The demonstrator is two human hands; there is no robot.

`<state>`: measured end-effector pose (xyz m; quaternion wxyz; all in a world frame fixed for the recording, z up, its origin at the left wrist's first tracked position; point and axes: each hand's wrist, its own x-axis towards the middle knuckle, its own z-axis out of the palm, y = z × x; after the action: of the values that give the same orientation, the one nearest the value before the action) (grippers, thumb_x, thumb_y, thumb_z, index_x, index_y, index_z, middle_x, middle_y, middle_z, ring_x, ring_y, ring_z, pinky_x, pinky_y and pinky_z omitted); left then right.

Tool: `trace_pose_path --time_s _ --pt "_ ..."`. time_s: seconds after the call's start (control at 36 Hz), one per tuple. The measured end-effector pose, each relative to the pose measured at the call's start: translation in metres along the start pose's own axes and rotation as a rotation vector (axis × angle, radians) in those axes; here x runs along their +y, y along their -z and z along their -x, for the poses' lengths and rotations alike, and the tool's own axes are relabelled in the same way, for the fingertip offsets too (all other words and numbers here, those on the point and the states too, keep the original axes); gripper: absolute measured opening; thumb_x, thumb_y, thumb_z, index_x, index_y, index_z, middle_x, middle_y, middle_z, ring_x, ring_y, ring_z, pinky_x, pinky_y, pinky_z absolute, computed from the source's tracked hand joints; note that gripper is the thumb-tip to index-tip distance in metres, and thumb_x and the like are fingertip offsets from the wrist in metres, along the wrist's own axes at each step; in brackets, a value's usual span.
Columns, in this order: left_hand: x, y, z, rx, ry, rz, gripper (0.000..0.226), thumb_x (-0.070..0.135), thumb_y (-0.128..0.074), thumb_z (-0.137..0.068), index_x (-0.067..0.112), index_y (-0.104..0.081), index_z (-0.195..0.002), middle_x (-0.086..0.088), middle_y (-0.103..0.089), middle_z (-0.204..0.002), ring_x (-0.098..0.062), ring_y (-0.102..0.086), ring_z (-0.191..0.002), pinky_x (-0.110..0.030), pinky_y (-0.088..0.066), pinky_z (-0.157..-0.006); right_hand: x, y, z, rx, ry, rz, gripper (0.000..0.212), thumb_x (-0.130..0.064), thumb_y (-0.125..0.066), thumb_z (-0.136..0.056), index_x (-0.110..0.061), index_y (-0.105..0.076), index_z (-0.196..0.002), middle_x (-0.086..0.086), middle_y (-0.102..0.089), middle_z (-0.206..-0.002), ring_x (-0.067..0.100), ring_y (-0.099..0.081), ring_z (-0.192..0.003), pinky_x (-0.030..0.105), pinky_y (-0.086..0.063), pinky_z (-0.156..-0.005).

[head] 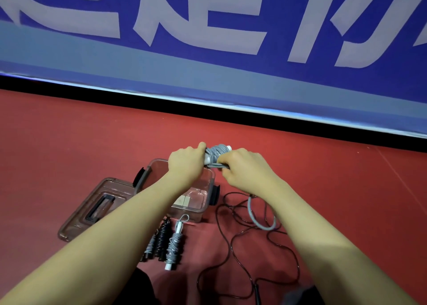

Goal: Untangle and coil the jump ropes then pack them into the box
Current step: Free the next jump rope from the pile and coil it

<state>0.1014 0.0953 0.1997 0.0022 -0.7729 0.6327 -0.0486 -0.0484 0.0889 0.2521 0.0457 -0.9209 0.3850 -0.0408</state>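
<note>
— What are the fingers doing?

— The left hand (pixel 186 164) is curled round one end of a grey rope bundle (pixel 216 153), thumb up on top of it. The right hand (pixel 245 169) pinches a grey strand at the bundle's lower edge, fingers bent tight on it. Both hold the bundle in the air just past the far rim of the box. A white handle tip pokes out of the bundle on the right.

— And the box?

— The clear plastic box (pixel 208 203) sits open on the red floor (pixel 69 143) under the left wrist, with dark latches on its sides. No rope lies in it; only a small pale label or card shows at the bottom. Its smoky transparent lid (pixel 76 217) lies flat just to the left, touching the box, with a dark recessed handle.

— What else lies about?

— Near the box's front wall rest three finished coils: a grey braided one (pixel 173 247) with white handles, a black one (pixel 163 237) and a third, partly hidden by the left forearm. To the right a thin dark cord (pixel 231 240) sprawls in loose loops, and a thicker grey loop (pixel 261 224) hangs from under the right wrist. A blue banner (pixel 208 27) with pale lettering stands behind.
</note>
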Motion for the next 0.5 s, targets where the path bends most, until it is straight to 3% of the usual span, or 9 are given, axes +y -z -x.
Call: trace_pose_path --time_s 0.17,0.31,0.36,0.42,0.5 --pt "0.001 0.0 0.003 0.053 -0.201 -0.147 0.026 0.016 -0.042 -0.096 0.017 -0.041 -0.122 -0.007 -0.064 -0.095 -0.031 -0.063 -0.084 -0.027 -0.02 -0.046 0.002 -0.004 -0.001 0.107 -0.018 0.143 0.026 -0.016 -0.038 -0.095 -0.016 -0.052 -0.117 0.001 -0.049 -0.12 0.034 -0.06 -0.09 0.034 -0.032 -0.064" --pt "0.004 0.003 -0.001 0.029 -0.208 -0.123 0.018 0.016 -0.042 -0.096 0.01 -0.051 -0.11 -0.006 -0.061 -0.104 -0.029 -0.06 -0.094 -0.029 -0.033 -0.061 0.01 -0.005 -0.004 0.069 -0.137 -0.018 0.026 -0.01 -0.038 -0.092 -0.013 -0.055 -0.111 0.009 -0.064 -0.104 0.035 -0.058 -0.093 0.037 -0.039 -0.068" --pt "0.003 0.005 -0.002 0.106 -0.247 -0.086 0.015 0.018 -0.055 -0.09 0.008 -0.058 -0.1 -0.007 -0.062 -0.097 -0.03 -0.061 -0.088 -0.029 -0.032 -0.058 0.014 -0.004 -0.003 0.091 -0.168 -0.082 0.028 -0.009 -0.038 -0.09 -0.014 -0.058 -0.108 0.008 -0.065 -0.098 0.035 -0.058 -0.09 0.036 -0.039 -0.067" --pt "0.004 0.015 0.003 0.152 -0.311 -0.085 0.023 0.02 -0.08 -0.067 0.008 -0.063 -0.078 -0.006 -0.06 -0.075 -0.029 -0.059 -0.066 -0.022 -0.026 -0.047 0.017 -0.004 -0.003 0.102 -0.184 -0.133 0.027 -0.009 -0.038 -0.09 -0.016 -0.06 -0.105 0.008 -0.065 -0.095 0.034 -0.058 -0.089 0.036 -0.04 -0.067" --pt "0.002 0.01 0.002 0.142 -0.291 -0.1 0.016 0.026 -0.066 -0.083 0.012 -0.062 -0.09 -0.005 -0.055 -0.092 -0.029 -0.055 -0.082 -0.02 -0.012 -0.047 0.018 -0.006 -0.003 0.09 -0.2 -0.19 0.022 -0.015 -0.039 -0.091 -0.016 -0.059 -0.101 0.008 -0.064 -0.094 0.032 -0.058 -0.089 0.037 -0.043 -0.069"
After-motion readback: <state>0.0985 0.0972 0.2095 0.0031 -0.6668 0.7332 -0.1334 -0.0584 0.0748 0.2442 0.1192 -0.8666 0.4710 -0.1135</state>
